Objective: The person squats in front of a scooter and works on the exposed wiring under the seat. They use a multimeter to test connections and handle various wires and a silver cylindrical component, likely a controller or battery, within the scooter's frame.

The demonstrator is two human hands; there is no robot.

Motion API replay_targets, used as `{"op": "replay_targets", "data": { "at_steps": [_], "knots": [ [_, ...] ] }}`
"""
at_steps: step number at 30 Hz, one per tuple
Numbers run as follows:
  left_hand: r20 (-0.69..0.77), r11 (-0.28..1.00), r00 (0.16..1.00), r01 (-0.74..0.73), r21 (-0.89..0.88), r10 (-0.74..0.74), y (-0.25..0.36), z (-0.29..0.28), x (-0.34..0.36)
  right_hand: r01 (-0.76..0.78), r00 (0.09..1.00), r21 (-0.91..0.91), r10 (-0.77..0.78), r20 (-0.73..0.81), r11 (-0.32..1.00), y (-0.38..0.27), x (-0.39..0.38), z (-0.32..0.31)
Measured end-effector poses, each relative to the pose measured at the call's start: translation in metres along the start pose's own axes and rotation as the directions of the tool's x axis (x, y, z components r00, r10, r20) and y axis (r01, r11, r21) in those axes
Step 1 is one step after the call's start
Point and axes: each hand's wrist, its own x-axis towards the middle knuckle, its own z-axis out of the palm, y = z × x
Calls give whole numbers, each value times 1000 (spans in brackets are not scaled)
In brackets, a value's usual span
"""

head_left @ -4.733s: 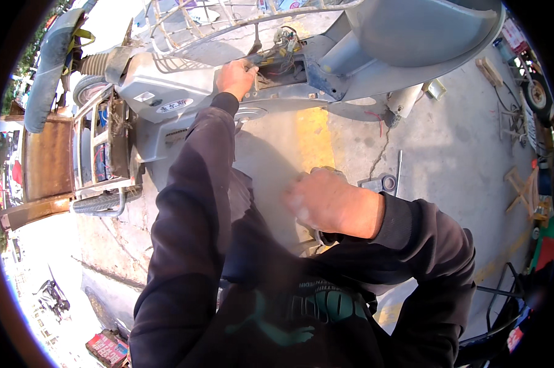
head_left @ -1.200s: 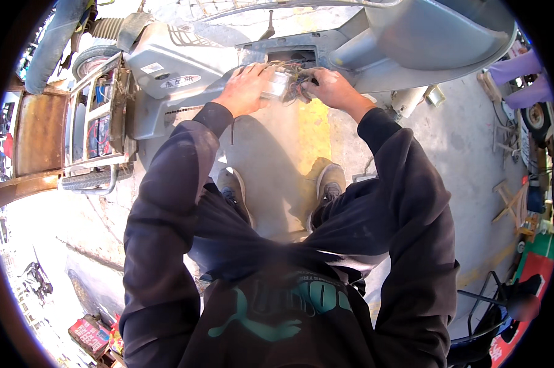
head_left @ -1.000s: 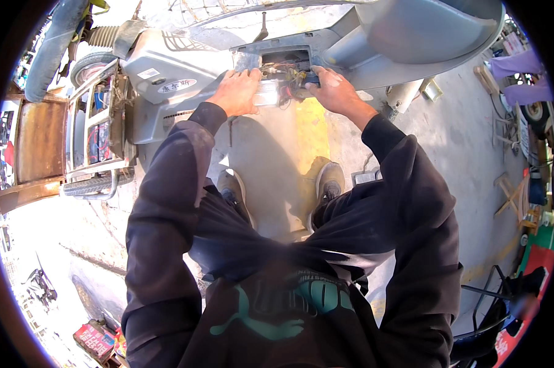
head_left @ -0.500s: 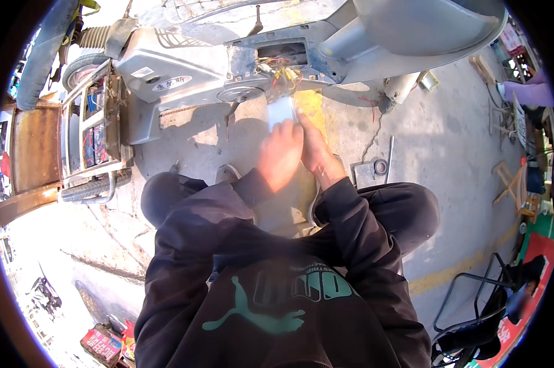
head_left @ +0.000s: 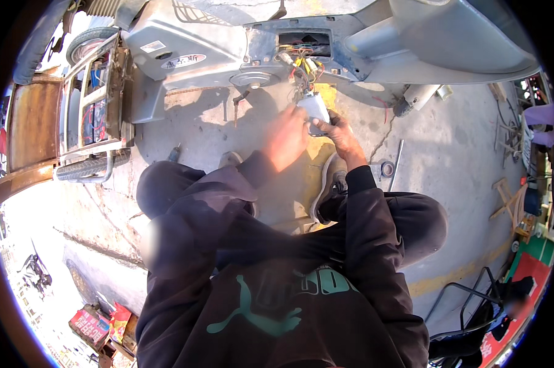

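My right hand (head_left: 339,136) is closed on the lower right side of a silver, flat controller box (head_left: 314,107), its thumb across the near end. At the box's left edge is my left hand (head_left: 287,138), somewhat smeared, its fingers curled against the box. From the box's far end a bundle of coloured wires with connectors (head_left: 304,66) runs up to an opening (head_left: 304,44) in the grey scooter body (head_left: 194,46). The box is held above the ground, between my feet and the scooter. The fingertips of my left hand are partly hidden.
On the ground to the right are a roll of tape (head_left: 387,169) and a metal rod (head_left: 397,164). A screwdriver-like tool (head_left: 175,153) lies by my left knee. A cart with a rusty panel (head_left: 36,129) stands left; a folding chair (head_left: 467,300) stands lower right.
The controller box and both hands have shifted right in the picture. My right hand now grips the box's lower right side, and the view has moved so the scooter sits further right.
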Motion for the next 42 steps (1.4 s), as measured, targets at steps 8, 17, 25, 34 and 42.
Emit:
{"op": "replay_targets", "data": {
  "at_steps": [8, 17, 25, 34, 42],
  "knots": [
    [-257, 970, 938, 205, -127, -232, -48, 3, 41, 21, 1000, -73, -22, -22, 997, -2, 0, 1],
    [-223, 978, 953, 196, -66, -206, -48, -12, 46, 66, 998, -37, -65, 24, 997, -9, -2, 2],
    [-204, 963, 949, 207, -173, -240, -24, -30, 34, 7, 999, -19, -6, 42, 1000, 1, 12, -17],
    [-277, 976, 936, -215, 40, 218, -1, -28, 6, 16, 994, -183, 4, 109, 983, -9, 10, 27],
    [39, 936, 961, -275, 221, 274, -15, -1, -7, 134, 908, -635, -351, -229, 761, 9, 19, 31]
  ]
}}
